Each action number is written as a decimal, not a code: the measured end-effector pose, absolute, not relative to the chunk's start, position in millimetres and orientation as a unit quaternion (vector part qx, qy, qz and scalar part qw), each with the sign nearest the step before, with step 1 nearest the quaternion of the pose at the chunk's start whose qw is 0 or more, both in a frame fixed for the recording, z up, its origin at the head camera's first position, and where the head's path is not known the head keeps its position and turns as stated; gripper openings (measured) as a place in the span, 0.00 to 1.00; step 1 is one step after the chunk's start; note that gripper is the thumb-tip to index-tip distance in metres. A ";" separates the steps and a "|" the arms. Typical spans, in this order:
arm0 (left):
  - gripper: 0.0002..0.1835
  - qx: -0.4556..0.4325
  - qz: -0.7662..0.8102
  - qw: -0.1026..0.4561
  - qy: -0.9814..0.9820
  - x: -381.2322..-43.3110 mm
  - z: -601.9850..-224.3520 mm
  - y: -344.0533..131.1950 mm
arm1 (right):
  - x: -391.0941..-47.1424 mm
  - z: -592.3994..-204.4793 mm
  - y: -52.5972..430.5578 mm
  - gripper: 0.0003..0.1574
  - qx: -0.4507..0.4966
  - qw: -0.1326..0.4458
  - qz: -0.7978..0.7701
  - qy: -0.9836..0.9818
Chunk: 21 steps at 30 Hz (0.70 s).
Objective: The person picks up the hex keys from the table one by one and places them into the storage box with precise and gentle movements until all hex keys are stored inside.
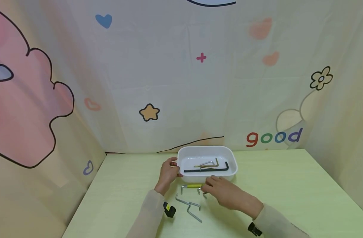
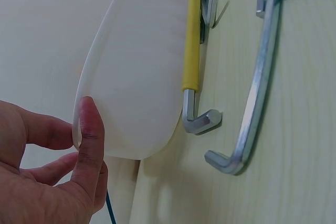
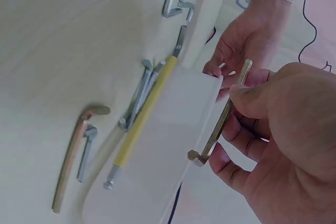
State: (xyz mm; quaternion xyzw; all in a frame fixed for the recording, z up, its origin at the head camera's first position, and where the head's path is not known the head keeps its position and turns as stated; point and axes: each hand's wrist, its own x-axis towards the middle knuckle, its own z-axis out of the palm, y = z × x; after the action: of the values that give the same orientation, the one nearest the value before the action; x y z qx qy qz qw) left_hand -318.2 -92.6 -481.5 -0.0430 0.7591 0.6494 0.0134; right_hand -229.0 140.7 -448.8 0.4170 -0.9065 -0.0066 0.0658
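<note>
My left hand [image 1: 167,174] pinches the left rim of a white plastic tub [image 2: 139,72], thumb on the outer wall and fingers behind. Between the thumb and fingers of my right hand [image 3: 283,124] is a brass-coloured hex key [image 3: 219,127], held close to the tub's front rim; the head view hides it. Inside the tub lie a long black hex key [image 1: 206,170], a brass-coloured hex key [image 1: 209,165] and a silver one [image 1: 211,162]. A hex key with a yellow sleeve [image 2: 192,35] lies along the tub's front wall.
Several silver hex keys [image 1: 194,216] lie on the pale green table [image 1: 119,198] in front of the tub. A copper-coloured hex key [image 3: 71,156] shows in the right wrist view. A printed curtain [image 1: 169,72] hangs behind the table.
</note>
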 end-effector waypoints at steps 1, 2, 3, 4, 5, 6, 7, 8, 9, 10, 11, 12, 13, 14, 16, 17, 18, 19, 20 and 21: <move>0.28 -0.043 0.649 0.014 0.759 -318.3 -481.6 -92.6 | -229.2 -446.7 140.6 0.21 0.415 0.067 -0.008 -0.907; 0.28 -0.043 0.649 0.014 0.759 -318.4 -481.9 -92.7 | -229.7 -444.7 140.5 0.21 0.413 0.070 -0.009 -0.908; 0.28 -0.044 0.649 0.014 0.759 -318.5 -482.2 -92.7 | -230.1 -442.8 140.4 0.21 0.412 0.073 -0.010 -0.908; 0.28 -0.044 0.649 0.014 0.759 -318.6 -482.5 -92.7 | -230.5 -441.0 140.4 0.21 0.411 0.078 -0.011 -0.908; 0.28 -0.045 0.648 0.014 0.760 -318.7 -482.8 -92.6 | -230.9 -439.5 140.5 0.22 0.411 0.083 -0.014 -0.908; 0.28 -0.046 0.648 0.014 0.760 -318.8 -483.0 -92.6 | -231.5 -438.3 140.9 0.23 0.411 0.089 -0.016 -0.907; 0.28 -0.046 0.647 0.014 0.761 -318.8 -483.2 -92.6 | -231.7 -436.9 141.4 0.24 0.411 0.095 -0.019 -0.906; 0.28 -0.046 0.646 0.014 0.762 -318.9 -483.3 -92.5 | -231.9 -435.8 142.1 0.26 0.413 0.102 -0.021 -0.905; 0.28 -0.046 0.645 0.014 0.762 -318.9 -483.3 -92.5 | -232.1 -434.8 142.8 0.28 0.414 0.107 -0.024 -0.904; 0.28 -0.046 0.645 0.014 0.763 -318.8 -483.2 -92.5 | -232.3 -433.6 143.5 0.30 0.415 0.112 -0.023 -0.902; 0.28 -0.045 0.644 0.014 0.764 -318.8 -483.2 -92.5 | -232.6 -432.4 144.1 0.31 0.416 0.116 -0.024 -0.902; 0.28 -0.045 0.644 0.014 0.764 -318.8 -483.0 -92.5 | -232.7 -430.9 144.7 0.31 0.416 0.119 -0.022 -0.901; 0.28 -0.045 0.644 0.013 0.763 -318.8 -482.9 -92.5 | -232.9 -429.3 145.1 0.31 0.415 0.119 -0.019 -0.902; 0.28 -0.045 0.645 0.013 0.763 -318.8 -482.8 -92.6 | -233.3 -428.0 145.5 0.31 0.415 0.121 -0.017 -0.902; 0.28 -0.045 0.646 0.012 0.762 -318.9 -482.9 -92.6 | -234.3 -424.9 146.1 0.28 0.413 0.125 -0.013 -0.902; 0.28 -0.045 0.646 0.012 0.762 -319.0 -483.0 -92.7 | -234.9 -423.6 146.5 0.27 0.412 0.129 -0.014 -0.902; 0.28 -0.045 0.646 0.012 0.762 -319.2 -483.2 -92.7 | -235.8 -422.3 146.9 0.26 0.413 0.134 -0.015 -0.901; 0.28 -0.045 0.646 0.011 0.762 -319.3 -483.5 -92.7 | -236.9 -421.2 147.2 0.26 0.414 0.139 -0.015 -0.900; 0.28 -0.045 0.646 0.011 0.762 -319.4 -483.7 -92.7 | -237.8 -420.0 147.6 0.25 0.415 0.144 -0.015 -0.898; 0.28 -0.045 0.645 0.011 0.763 -319.5 -483.9 -92.7 | -238.8 -418.7 147.7 0.24 0.417 0.148 -0.015 -0.897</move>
State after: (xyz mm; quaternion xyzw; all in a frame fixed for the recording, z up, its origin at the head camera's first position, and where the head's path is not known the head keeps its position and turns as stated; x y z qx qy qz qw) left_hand -319.5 -92.7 -483.9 -0.0451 0.7627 0.6451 0.0112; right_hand -238.8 147.7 -418.7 0.4166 -0.8968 -0.0155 0.1483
